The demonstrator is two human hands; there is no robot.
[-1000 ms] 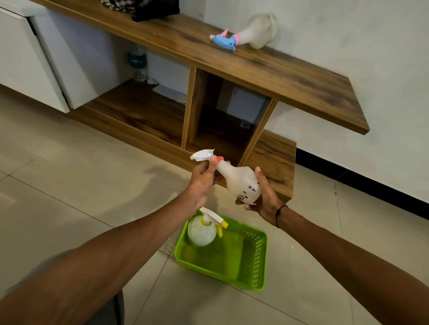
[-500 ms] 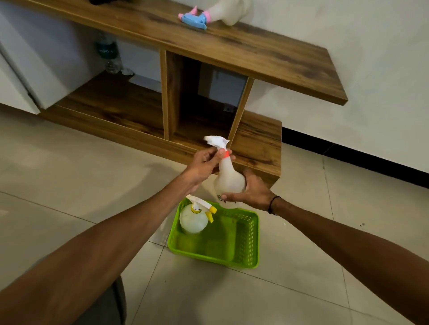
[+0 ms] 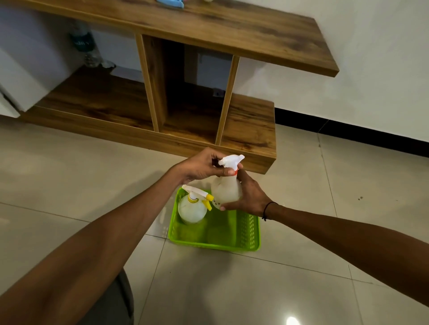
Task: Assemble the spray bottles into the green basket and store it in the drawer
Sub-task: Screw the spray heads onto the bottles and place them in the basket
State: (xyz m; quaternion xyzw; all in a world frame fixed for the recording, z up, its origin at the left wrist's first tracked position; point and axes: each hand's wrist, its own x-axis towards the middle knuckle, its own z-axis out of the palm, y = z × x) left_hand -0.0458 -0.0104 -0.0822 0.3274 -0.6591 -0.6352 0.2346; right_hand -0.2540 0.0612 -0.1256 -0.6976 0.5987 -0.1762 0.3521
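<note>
A green basket (image 3: 251,228) sits on the tiled floor below my hands. In its far left corner stands a round spray bottle with a yellow trigger (image 3: 192,208). I hold a second, translucent spray bottle with a white head and a red collar (image 3: 226,190) upright over the basket's far edge. My left hand (image 3: 202,165) grips its white spray head. My right hand (image 3: 248,197) wraps around its body from the right. A third sprayer's blue head (image 3: 171,2) just shows on the wooden top at the frame's upper edge.
A low wooden unit (image 3: 232,30) with open compartments stands against the wall just beyond the basket. A water bottle (image 3: 84,46) stands on its lower shelf at the left. A white cabinet front (image 3: 27,76) is at far left.
The held bottle has gone from tilted to upright and come down toward the basket. My right hand shifted from under its base to its side. The view dropped lower.
</note>
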